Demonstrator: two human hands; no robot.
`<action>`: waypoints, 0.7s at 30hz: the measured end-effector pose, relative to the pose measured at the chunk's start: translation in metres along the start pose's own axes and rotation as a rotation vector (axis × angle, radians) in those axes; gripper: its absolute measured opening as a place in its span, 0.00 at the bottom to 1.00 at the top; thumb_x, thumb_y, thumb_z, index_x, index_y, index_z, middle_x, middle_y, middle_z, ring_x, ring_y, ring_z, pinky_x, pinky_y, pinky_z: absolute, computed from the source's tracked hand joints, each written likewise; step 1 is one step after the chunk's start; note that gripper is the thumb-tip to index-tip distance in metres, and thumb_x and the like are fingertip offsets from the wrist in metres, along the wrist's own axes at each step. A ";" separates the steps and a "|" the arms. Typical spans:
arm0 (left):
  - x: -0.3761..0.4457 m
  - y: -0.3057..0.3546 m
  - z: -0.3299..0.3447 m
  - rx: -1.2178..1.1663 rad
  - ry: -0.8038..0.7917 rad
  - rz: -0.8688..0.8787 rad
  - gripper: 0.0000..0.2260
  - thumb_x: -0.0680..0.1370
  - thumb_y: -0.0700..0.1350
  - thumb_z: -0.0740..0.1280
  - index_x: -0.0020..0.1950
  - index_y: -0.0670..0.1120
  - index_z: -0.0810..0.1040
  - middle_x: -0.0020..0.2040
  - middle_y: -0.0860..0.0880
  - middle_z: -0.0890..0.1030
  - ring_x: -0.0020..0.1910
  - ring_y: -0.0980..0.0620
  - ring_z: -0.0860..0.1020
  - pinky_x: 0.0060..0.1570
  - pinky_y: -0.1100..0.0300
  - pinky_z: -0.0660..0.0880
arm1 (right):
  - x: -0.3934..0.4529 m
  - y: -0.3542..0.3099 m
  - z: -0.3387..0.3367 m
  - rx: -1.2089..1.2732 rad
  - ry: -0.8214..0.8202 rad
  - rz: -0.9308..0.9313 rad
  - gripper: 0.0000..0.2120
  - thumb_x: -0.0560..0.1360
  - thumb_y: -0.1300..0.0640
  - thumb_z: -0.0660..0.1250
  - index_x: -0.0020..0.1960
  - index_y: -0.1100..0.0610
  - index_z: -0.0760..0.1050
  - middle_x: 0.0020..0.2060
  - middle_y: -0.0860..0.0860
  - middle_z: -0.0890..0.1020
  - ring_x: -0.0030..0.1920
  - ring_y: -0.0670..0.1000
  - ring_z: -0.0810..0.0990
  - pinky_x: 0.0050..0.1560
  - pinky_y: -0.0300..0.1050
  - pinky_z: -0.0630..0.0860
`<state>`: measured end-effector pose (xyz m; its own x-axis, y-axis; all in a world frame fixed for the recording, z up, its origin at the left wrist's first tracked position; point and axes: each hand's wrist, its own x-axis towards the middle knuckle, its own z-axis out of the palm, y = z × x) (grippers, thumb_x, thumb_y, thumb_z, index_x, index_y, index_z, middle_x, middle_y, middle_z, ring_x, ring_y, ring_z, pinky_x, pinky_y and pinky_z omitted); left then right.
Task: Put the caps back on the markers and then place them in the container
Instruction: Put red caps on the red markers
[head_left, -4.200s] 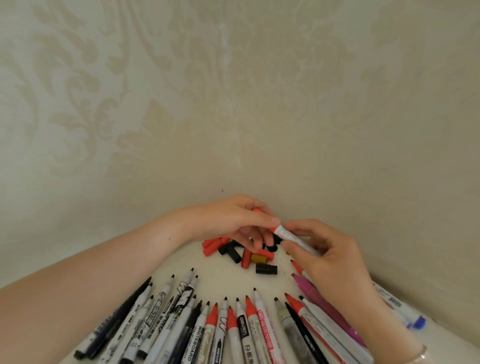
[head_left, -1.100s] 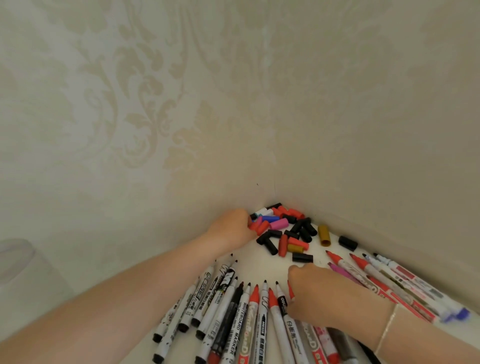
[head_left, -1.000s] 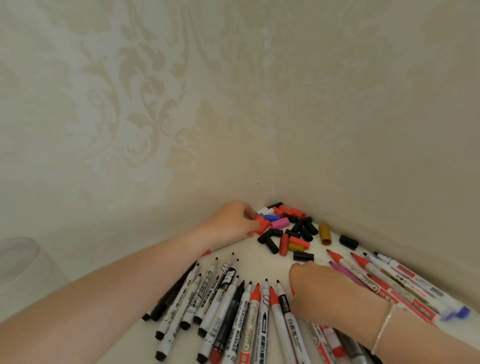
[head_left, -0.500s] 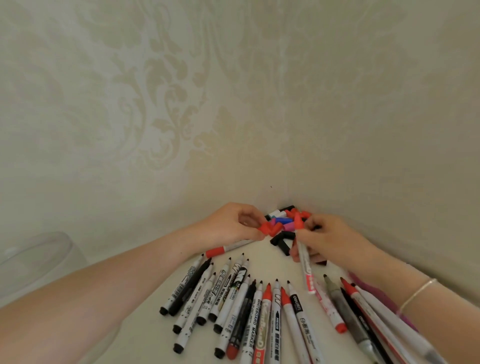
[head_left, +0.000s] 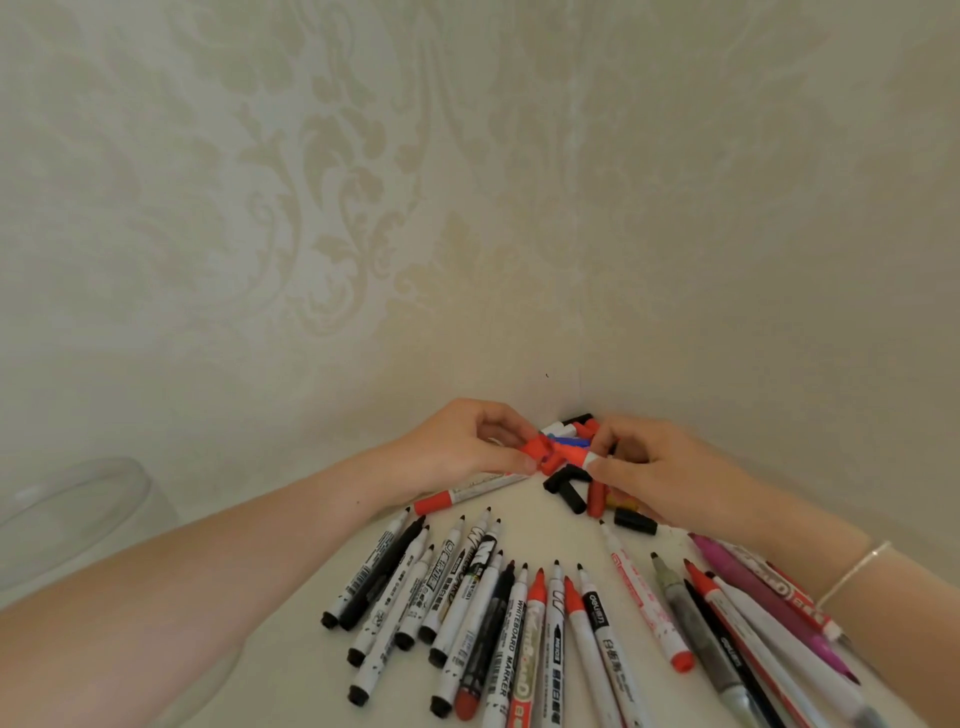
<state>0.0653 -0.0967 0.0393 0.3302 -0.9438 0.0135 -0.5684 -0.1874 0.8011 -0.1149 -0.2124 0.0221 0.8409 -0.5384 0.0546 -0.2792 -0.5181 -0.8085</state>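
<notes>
My left hand (head_left: 462, 447) pinches a red cap (head_left: 537, 451) between thumb and fingertips. My right hand (head_left: 660, 473) grips a red marker (head_left: 577, 457) near its tip, with most of its barrel hidden in the hand. The cap's mouth meets the marker's red tip above the table, in front of the corner. A pile of loose caps (head_left: 576, 491), red, black, blue and yellow, lies under and behind my hands. Several uncapped markers (head_left: 519, 613) fan out on the white table. The clear container (head_left: 78, 525) stands at the far left.
One capped red marker (head_left: 467, 493) lies under my left hand. Patterned walls meet in a corner right behind the caps. More markers, pink and red (head_left: 769, 597), lie under my right forearm. The white table (head_left: 291, 670) shows bare in front of the container.
My left hand picked a red cap from the pile. My right hand lifted a red marker from the row, turned its tip to the left and brought it to the cap.
</notes>
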 end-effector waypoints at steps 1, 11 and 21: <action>0.000 0.000 -0.001 0.027 -0.011 0.005 0.10 0.71 0.38 0.74 0.52 0.44 0.81 0.48 0.46 0.84 0.45 0.57 0.81 0.51 0.70 0.75 | 0.000 0.001 0.000 -0.001 -0.010 0.012 0.07 0.78 0.54 0.64 0.47 0.57 0.75 0.35 0.56 0.83 0.24 0.48 0.69 0.26 0.38 0.65; -0.005 0.013 0.003 0.071 -0.173 0.027 0.06 0.75 0.38 0.70 0.48 0.48 0.81 0.38 0.55 0.82 0.34 0.63 0.78 0.41 0.71 0.72 | 0.001 0.005 0.000 -0.121 -0.061 -0.119 0.14 0.70 0.64 0.69 0.45 0.45 0.79 0.37 0.49 0.82 0.35 0.50 0.80 0.36 0.44 0.75; -0.010 0.020 0.021 -0.479 -0.144 -0.171 0.07 0.80 0.43 0.64 0.42 0.43 0.73 0.30 0.50 0.72 0.25 0.57 0.62 0.25 0.67 0.60 | -0.002 -0.005 0.000 0.046 0.052 -0.251 0.08 0.73 0.57 0.70 0.46 0.44 0.80 0.37 0.49 0.83 0.32 0.52 0.82 0.36 0.49 0.78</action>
<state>0.0353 -0.0970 0.0429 0.2621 -0.9447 -0.1968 -0.0959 -0.2285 0.9688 -0.1149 -0.2088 0.0257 0.8560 -0.4308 0.2859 -0.0424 -0.6095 -0.7916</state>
